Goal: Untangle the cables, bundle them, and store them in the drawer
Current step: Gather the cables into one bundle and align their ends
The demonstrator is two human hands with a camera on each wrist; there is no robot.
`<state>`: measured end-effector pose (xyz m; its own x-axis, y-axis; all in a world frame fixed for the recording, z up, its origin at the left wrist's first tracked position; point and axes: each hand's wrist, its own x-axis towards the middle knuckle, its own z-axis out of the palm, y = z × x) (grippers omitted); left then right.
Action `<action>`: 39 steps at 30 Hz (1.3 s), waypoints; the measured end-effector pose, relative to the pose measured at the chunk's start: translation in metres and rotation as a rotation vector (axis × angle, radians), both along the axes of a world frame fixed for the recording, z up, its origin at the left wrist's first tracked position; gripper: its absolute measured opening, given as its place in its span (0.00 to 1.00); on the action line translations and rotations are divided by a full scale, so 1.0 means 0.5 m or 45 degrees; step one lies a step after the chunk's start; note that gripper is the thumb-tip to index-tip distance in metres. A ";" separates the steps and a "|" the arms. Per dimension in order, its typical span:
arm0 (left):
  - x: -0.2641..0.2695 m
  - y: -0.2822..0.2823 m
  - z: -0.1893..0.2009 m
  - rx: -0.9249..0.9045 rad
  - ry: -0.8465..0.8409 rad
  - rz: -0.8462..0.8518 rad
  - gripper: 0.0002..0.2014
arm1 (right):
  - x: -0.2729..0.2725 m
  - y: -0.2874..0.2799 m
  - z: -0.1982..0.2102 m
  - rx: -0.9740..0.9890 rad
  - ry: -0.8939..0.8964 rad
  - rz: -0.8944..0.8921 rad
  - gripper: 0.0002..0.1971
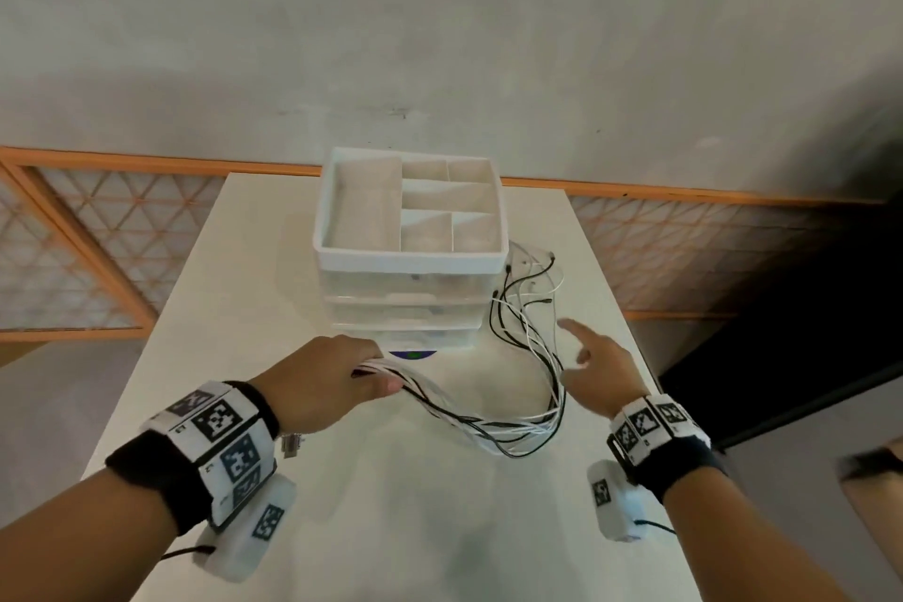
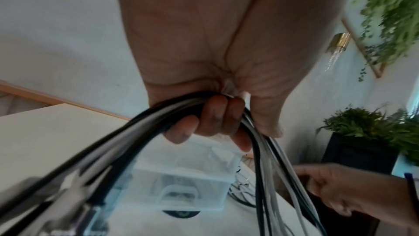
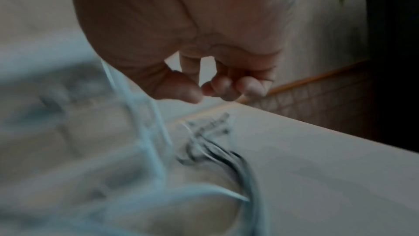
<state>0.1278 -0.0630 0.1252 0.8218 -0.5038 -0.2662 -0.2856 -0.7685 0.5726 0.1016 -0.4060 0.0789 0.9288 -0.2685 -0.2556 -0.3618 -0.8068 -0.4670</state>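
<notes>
Several black and white cables (image 1: 488,425) run as one bunch across the white table (image 1: 391,528). My left hand (image 1: 376,374) grips the bunch near one end, in front of the drawer unit (image 1: 405,308). In the left wrist view the fingers (image 2: 215,118) curl round the cables (image 2: 263,168), and blurred plugs hang near the camera. The bunch loops right and back to loose ends (image 1: 532,279) beside the drawers. My right hand (image 1: 586,352) hovers just right of the loop, index finger out, holding nothing. The blurred right wrist view shows its fingers (image 3: 226,85) loosely curled above the cable ends (image 3: 215,127).
The clear plastic drawers (image 2: 181,182) are closed, and a white divided tray (image 1: 410,259) sits on top. A dark round mark (image 1: 413,354) lies at the unit's foot. The table's right edge (image 1: 635,357) is near my right hand. A dark planter (image 2: 362,150) stands beyond.
</notes>
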 end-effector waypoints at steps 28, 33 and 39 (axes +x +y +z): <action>-0.036 0.011 0.031 -0.439 -0.073 0.292 0.12 | -0.006 0.289 0.110 0.766 -0.555 0.329 0.08; -0.062 0.005 0.033 -1.142 0.744 0.568 0.42 | -0.014 0.270 0.118 1.048 -0.541 0.237 0.07; -0.044 -0.029 0.087 -1.121 0.582 0.684 0.35 | -0.026 0.290 0.138 1.015 -0.481 0.370 0.18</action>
